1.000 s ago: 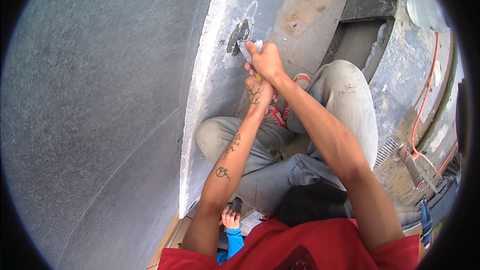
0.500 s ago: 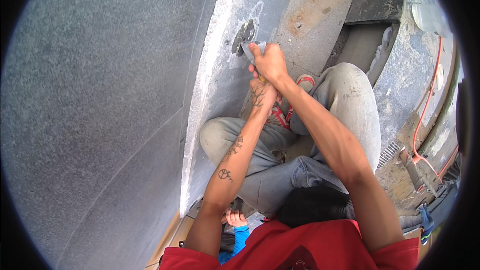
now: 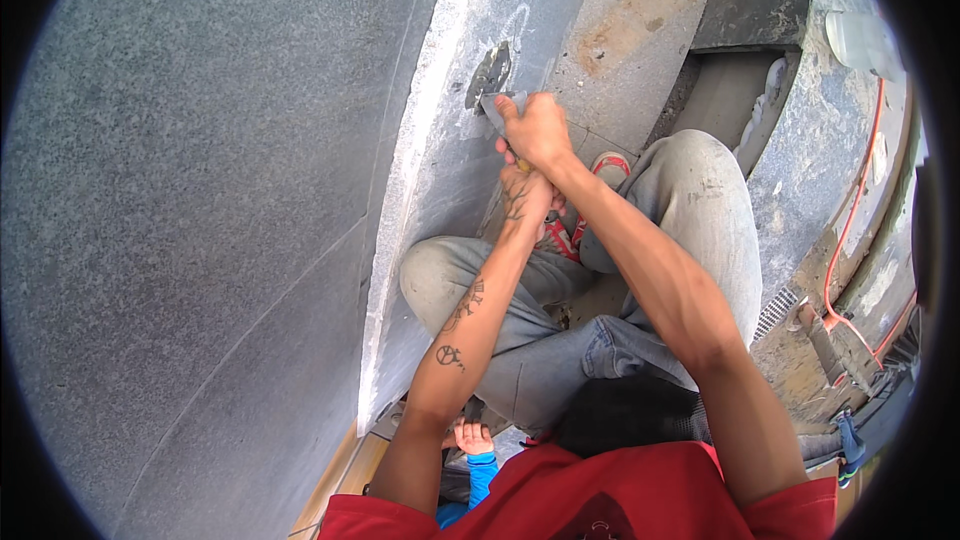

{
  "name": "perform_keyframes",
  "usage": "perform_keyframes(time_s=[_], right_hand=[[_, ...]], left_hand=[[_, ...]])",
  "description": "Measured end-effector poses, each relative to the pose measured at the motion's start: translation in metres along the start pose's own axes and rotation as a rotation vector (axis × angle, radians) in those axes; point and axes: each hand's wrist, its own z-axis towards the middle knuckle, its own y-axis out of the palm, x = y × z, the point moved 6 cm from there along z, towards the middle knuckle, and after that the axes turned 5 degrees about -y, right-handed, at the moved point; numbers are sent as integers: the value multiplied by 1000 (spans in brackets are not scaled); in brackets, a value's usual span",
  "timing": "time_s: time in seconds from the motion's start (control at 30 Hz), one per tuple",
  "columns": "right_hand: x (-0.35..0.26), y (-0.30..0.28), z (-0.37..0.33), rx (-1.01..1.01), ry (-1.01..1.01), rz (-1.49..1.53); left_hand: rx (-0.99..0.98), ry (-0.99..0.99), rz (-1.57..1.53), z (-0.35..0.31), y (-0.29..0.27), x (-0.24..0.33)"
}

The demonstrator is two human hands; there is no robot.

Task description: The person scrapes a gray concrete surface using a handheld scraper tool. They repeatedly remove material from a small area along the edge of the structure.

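Observation:
A putty knife (image 3: 493,114) with a thin metal blade is held in both my hands, its edge against the lower end of a dark grey patch (image 3: 490,73) of filler on the stone slab's side face (image 3: 440,165). My right hand (image 3: 540,130) is closed on the knife near the blade, its thumb lying on the metal. Just below, my left hand (image 3: 527,188) is wrapped round the handle, of which only a bit of yellow shows between the hands. Pale smears surround the patch.
The large grey slab top (image 3: 200,190) fills the left. My bent knees (image 3: 695,180) flank my arms. To the right lie a recessed channel (image 3: 735,90), an orange cable (image 3: 850,210) and a translucent container (image 3: 862,43). Another person's hand (image 3: 473,436) with a blue sleeve is below my left arm.
Both hands and the putty knife have slid slightly toward me, uncovering a little more of the patch's lower end. The other person's hand has shifted slightly.

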Motion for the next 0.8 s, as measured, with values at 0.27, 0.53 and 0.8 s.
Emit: perform_keyframes(time_s=[0.27,0.53,0.8], right_hand=[[1,1,6,14,-44,15],[-2,4,7,94,-165,26],[-6,8,12,129,-55,145]], left_hand=[[35,148,81,19,-3,1],[46,246,188,30,-9,4],[-55,137,275,32,-19,22]])
